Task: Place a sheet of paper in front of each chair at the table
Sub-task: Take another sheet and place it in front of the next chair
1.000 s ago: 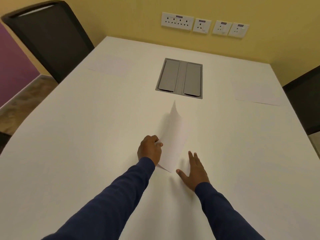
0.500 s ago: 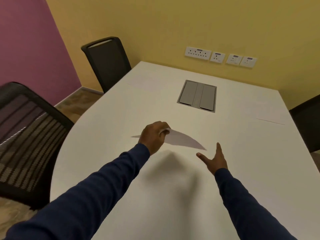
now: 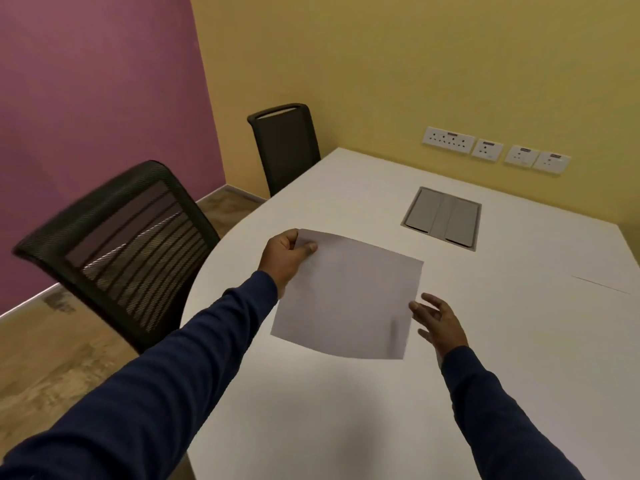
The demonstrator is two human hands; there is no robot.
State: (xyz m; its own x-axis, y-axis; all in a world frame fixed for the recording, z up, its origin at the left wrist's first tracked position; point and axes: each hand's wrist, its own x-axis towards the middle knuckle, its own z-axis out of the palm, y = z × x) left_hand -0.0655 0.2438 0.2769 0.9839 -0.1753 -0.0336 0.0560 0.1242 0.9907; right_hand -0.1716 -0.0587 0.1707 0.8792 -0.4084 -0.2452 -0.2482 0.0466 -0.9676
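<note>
My left hand (image 3: 285, 259) pinches the far left corner of a white sheet of paper (image 3: 349, 299), which hangs curved a little above the white table (image 3: 311, 393). My right hand (image 3: 438, 320) is open, fingers spread, just off the sheet's right edge and apart from it. A black mesh chair (image 3: 128, 244) stands at the table's near left side. A second black chair (image 3: 285, 147) stands farther along the left side. Another sheet (image 3: 602, 289) lies flat at the right, only its edge showing.
A grey flip-lid cable box (image 3: 443, 220) is set into the table's middle. Wall sockets (image 3: 495, 150) line the yellow wall behind the table. A purple wall and wooden floor (image 3: 59, 348) are on the left.
The view has swung left, bringing the near mesh chair in. My left hand has lifted the sheet off the table and turned it flat toward that chair. My right hand stays open beside it.
</note>
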